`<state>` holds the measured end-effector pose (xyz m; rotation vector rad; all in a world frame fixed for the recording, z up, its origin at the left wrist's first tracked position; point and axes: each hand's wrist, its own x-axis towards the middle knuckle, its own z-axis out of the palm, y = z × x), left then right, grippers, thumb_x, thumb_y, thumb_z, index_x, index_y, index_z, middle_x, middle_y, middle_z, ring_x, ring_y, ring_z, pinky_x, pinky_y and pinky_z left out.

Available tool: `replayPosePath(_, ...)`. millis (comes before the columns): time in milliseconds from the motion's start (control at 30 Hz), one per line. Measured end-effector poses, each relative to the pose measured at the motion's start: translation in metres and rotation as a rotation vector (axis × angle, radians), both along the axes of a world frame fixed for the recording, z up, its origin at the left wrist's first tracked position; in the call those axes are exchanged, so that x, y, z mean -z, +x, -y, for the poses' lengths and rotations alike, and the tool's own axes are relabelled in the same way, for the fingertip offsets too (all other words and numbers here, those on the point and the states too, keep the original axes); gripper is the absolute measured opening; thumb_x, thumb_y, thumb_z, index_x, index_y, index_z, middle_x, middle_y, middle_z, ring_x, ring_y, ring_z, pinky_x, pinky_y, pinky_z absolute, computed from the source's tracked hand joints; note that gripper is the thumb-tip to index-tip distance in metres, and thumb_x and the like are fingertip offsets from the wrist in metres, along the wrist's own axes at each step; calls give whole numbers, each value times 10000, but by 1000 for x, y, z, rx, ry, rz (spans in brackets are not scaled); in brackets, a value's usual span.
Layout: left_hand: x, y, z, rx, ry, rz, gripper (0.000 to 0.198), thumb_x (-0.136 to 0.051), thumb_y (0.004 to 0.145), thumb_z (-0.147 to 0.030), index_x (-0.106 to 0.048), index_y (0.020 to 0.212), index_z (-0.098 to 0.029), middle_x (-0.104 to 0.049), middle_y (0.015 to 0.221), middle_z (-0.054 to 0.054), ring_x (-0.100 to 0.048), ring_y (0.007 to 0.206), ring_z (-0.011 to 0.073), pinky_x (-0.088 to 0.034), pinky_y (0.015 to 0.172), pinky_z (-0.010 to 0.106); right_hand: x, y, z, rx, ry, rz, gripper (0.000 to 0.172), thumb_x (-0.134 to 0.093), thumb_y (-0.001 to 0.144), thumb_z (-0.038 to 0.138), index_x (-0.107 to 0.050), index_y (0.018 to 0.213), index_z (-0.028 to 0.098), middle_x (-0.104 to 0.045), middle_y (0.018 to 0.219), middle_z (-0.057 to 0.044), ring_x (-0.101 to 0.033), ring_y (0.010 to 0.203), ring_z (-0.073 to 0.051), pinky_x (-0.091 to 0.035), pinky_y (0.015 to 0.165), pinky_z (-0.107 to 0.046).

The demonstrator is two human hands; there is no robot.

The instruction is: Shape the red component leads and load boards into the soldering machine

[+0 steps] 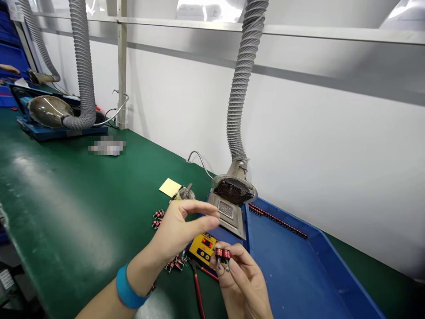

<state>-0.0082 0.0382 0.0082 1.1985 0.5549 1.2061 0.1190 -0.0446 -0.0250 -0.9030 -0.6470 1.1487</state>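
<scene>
My right hand pinches a pair of small red wire-wound coils, with their metal leads pointing down. My left hand hovers to the upper left, its thumb and fingers apart and nothing between them; a blue band circles that wrist. Behind the hands is a yellow control unit with a lit red display, partly covered by my fingers. Beyond it lies a metal plate with a square solder bath. More coils lie in loose groups on the green bench, partly hidden by my left arm.
A fume hood on a grey hose hangs low over the bath. Red-handled cutters lie in front. To the right, a blue tray holds a row of coils. A yellow paper lies behind; another person's hand shows far left.
</scene>
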Motion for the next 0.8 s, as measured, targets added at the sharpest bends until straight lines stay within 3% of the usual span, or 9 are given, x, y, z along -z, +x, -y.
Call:
replayPosePath(67,-1,-2,0,168,36,-140,178,-771,724,-244,-752,885,-170,-747,905,45,-666,889,187,-507,814,282,-1,0,0,7,-4,-14,186,-842,647,305,-720,752,213,-661,818,-25,-610,667,-133,-554,693,-270)
replayPosePath(133,-2,-1,1,232,44,-210,132,-751,743,-242,-750,840,-153,-731,879,53,-658,868,191,-499,788,288,-1,0,0,6,-12,-22,192,-844,646,309,-714,751,214,-649,803,-20,-617,676,-140,-555,688,-273)
replayPosePath(500,3,5,3,243,-45,-69,145,-799,704,-274,-755,740,-140,-695,765,46,-605,720,140,-476,644,226,3,-8,-2,42,-51,-9,276,-892,590,338,-711,736,190,-628,734,7,-582,670,-93,-518,645,-173)
replayPosePath(667,-1,1,4,186,42,-127,194,-792,680,-164,-740,866,-182,-724,823,7,-648,802,145,-511,734,222,-2,-7,-1,74,-55,-7,294,-901,562,360,-711,719,198,-627,742,6,-589,677,-95,-515,644,-166)
replayPosePath(800,-4,0,6,68,119,-207,100,-729,732,-154,-741,826,-187,-740,862,7,-662,868,160,-505,817,243,-6,-6,-1,87,-53,10,286,-898,561,367,-714,710,208,-658,801,-4,-601,689,-100,-507,627,-164)
